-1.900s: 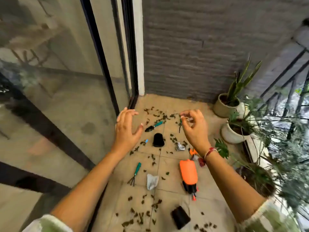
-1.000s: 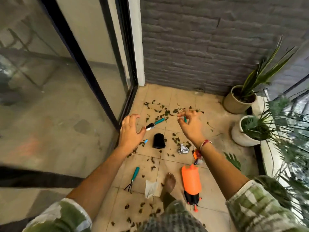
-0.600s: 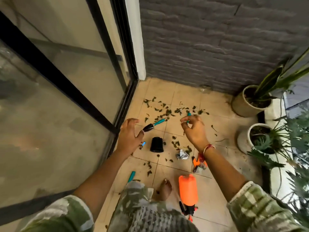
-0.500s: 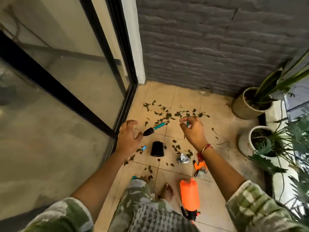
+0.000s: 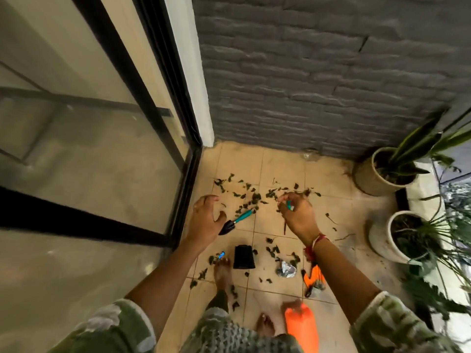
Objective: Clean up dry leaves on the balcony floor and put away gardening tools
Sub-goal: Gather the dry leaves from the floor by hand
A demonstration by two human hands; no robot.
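Note:
Dry leaves [image 5: 244, 197] lie scattered over the beige floor tiles near the grey brick wall. Among them is a small trowel [image 5: 235, 221] with a teal handle. My left hand [image 5: 204, 220] hovers just left of the trowel, fingers spread and bent, holding nothing. My right hand [image 5: 298, 215] hangs over the leaves with its fingers curled. A teal handle tip [image 5: 289, 205] shows at its fingertips and a thin dark shaft pokes out below. I cannot tell whether the hand holds this tool or only covers it.
A black pot [image 5: 244, 257], crumpled foil [image 5: 286, 268], an orange-handled tool [image 5: 314, 278] and an orange sprayer [image 5: 302, 327] lie near my bare feet [image 5: 221, 273]. Two potted plants [image 5: 382, 171] [image 5: 390, 240] stand at the right. A glass sliding door [image 5: 102, 174] bounds the left.
I have stepped forward over the tools, and the view has tilted down. Both hands have lowered towards the leaves and the trowel. The teal hand rake and white rag have left the view.

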